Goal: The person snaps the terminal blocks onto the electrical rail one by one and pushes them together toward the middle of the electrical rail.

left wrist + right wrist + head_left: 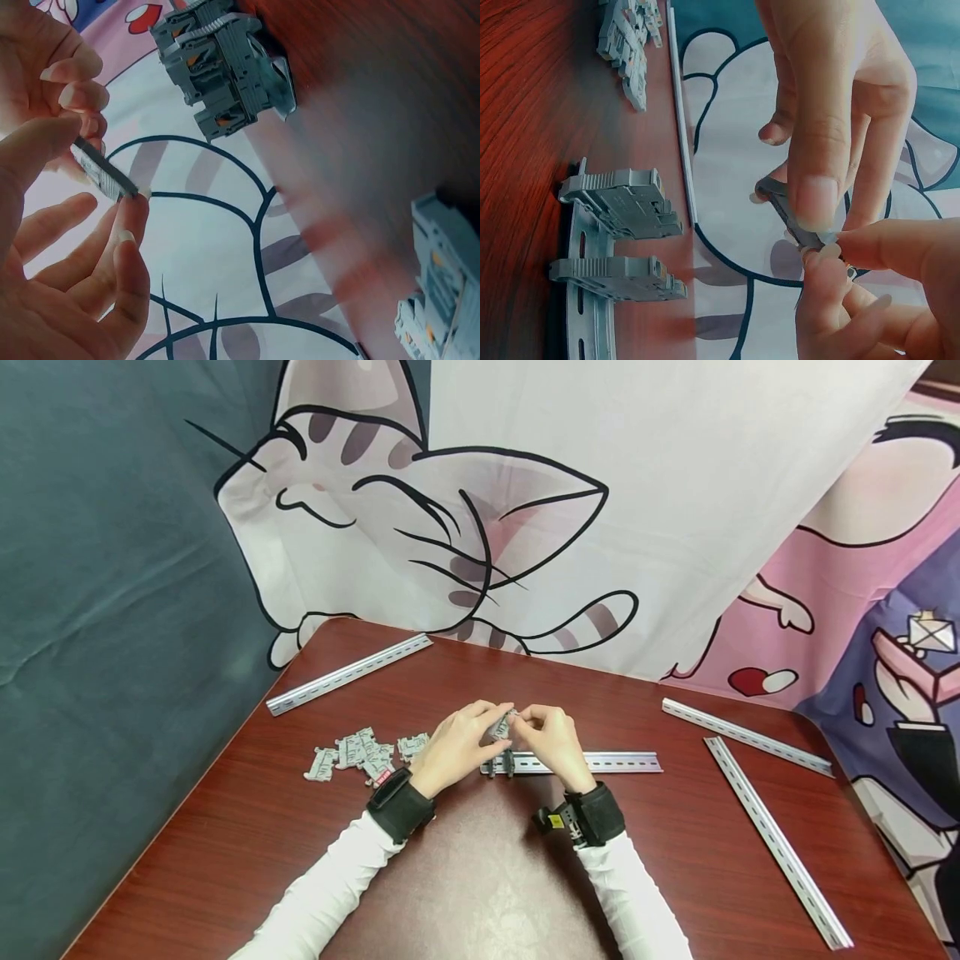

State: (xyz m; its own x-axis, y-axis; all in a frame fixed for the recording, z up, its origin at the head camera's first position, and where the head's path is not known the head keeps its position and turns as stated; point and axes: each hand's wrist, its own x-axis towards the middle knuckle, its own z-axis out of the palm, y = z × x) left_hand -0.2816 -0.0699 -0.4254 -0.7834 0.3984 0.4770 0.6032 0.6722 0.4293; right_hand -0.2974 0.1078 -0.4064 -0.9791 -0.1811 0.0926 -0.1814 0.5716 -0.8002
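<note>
In the head view my left hand holds a thin grey DIN-rail terminal block above the rail's left end. The left wrist view has this terminal block edge-on between the left thumb and fingertips. My right hand pinches its near end; the right thumb and index finger meet there in the right wrist view. Below the hands lies a slotted metal rail. Two upright terminal blocks, one nearer the pile and another beside it, sit on the rail with a gap between them.
A pile of grey terminal blocks lies left of my left hand, one with a red label. Another rail lies at the back left. Two more rails, a rear one and a longer-looking one, lie on the right.
</note>
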